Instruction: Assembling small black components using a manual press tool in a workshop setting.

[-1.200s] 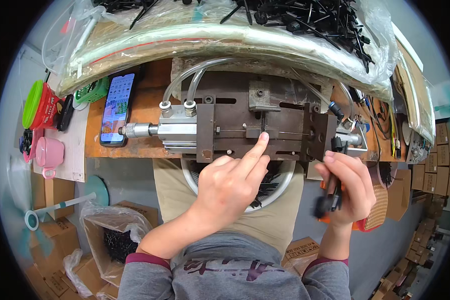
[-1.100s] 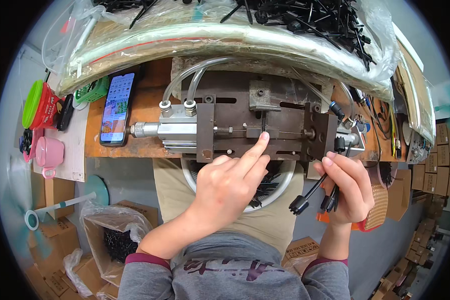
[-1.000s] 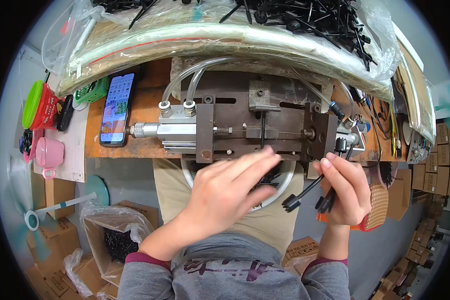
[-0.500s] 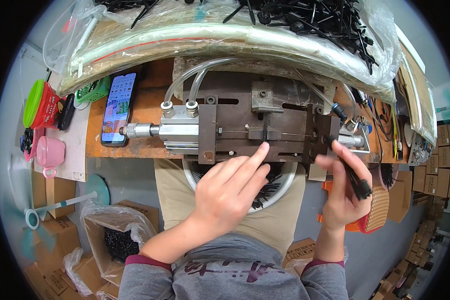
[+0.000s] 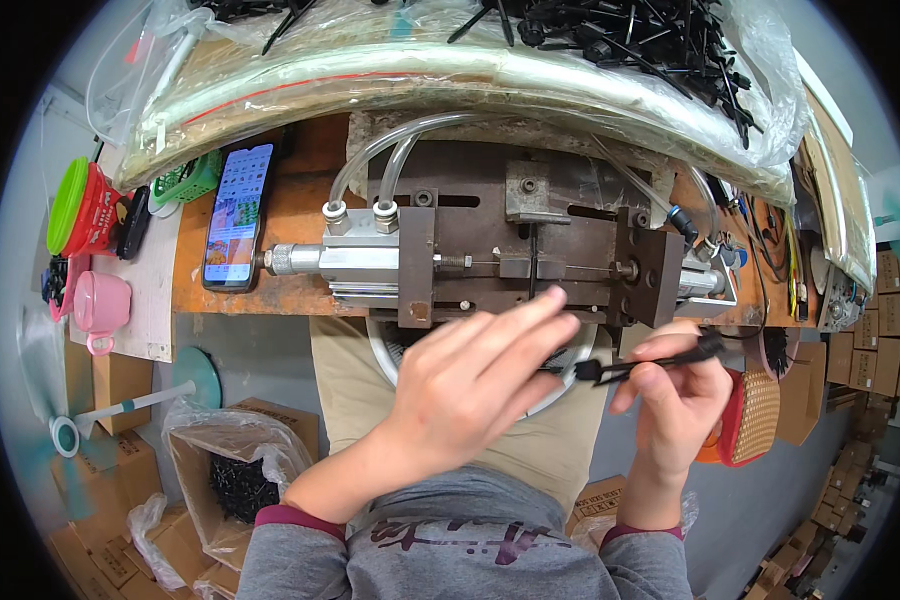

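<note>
A black rod (image 5: 534,248) lies across the small block (image 5: 515,268) in the middle of the jig (image 5: 560,165), with a thin pin (image 5: 592,267) on its right. The left hand (image 5: 475,385) is open, fingers out over the jig's near edge, close to the rod's near end; I can't tell whether a fingertip touches it. The right hand (image 5: 680,395) is closed round a few black parts (image 5: 625,370), near the end plate (image 5: 658,278). To my eye, the fingertips are the worry: a pin driven in while one is in line could prick it. A rod sitting askew might bend the pin. The parts jut out both ways, so a loose pinch could drop one. The phone (image 5: 238,215) looks nearly against the left cylinder's knob (image 5: 288,259), so a backward stroke might nudge it.
</note>
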Tool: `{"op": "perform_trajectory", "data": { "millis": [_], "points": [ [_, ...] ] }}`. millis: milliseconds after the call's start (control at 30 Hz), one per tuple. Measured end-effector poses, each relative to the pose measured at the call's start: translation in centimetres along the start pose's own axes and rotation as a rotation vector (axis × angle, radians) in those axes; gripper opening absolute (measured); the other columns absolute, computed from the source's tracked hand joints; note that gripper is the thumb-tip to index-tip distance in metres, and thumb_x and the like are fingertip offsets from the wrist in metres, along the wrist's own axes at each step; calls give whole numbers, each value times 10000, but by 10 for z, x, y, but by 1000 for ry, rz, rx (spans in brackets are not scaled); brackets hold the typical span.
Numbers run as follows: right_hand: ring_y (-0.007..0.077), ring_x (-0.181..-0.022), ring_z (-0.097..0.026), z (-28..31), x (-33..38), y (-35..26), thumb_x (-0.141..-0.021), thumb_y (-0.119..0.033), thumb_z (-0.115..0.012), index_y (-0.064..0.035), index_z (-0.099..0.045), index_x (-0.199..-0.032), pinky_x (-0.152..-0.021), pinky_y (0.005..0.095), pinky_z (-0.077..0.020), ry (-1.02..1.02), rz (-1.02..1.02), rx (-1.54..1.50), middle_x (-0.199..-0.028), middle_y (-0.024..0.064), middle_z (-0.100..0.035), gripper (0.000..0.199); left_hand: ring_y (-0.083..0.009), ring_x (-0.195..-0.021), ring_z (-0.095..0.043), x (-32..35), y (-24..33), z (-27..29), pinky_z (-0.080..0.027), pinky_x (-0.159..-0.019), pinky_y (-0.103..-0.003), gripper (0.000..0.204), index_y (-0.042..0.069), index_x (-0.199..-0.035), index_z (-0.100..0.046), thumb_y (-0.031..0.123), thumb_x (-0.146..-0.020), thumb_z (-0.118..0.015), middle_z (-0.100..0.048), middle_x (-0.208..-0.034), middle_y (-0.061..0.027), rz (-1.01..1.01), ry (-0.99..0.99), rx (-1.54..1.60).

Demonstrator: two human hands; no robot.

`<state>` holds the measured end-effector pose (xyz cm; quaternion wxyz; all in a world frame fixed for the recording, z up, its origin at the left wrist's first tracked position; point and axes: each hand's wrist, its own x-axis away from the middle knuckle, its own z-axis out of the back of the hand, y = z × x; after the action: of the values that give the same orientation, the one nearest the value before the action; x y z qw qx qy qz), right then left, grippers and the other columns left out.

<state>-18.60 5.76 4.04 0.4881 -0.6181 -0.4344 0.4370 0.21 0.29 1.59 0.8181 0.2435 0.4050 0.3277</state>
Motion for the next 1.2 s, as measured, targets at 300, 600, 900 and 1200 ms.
{"op": "perform_trajectory", "data": {
  "millis": [300,600,900,1200],
  "points": [
    [185,-547,-632,9,-7,10,-907,-45,-632,93,-624,-1079,-532,250,-522,47,-129,-273,-911,218,-684,221,-221,-774,-705,17,12,17,-580,-640,-302,314,-2,-987,-728,25,-687,-816,-703,-1012,-142,-53,51,204],
    [370,-1161,-596,2,-5,2,-952,-634,-377,158,-414,-1350,-938,393,-527,-36,94,-50,-1320,300,-511,887,-144,-625,-625,10,-8,-14,-474,-554,-251,285,20,-920,-710,96,-658,-795,-667,-1215,-110,-68,14,-393],
    [345,-1032,-670,3,1,0,-737,28,-750,39,-539,-1028,-841,378,-580,-90,168,-58,-1239,317,-556,360,-138,-542,-578,3,-10,-14,-445,-514,-241,260,42,-900,-713,98,-661,-798,-683,-1194,-87,-42,43,-361],
    [282,-940,-683,-14,-9,11,-672,54,-773,30,-673,-921,-754,321,-568,-167,508,892,-1210,215,-634,270,-153,-581,-602,8,-10,-1,-466,-529,-260,286,26,-926,-714,99,-663,-801,-689,-1172,-99,-58,-46,-279]
  ]
}}
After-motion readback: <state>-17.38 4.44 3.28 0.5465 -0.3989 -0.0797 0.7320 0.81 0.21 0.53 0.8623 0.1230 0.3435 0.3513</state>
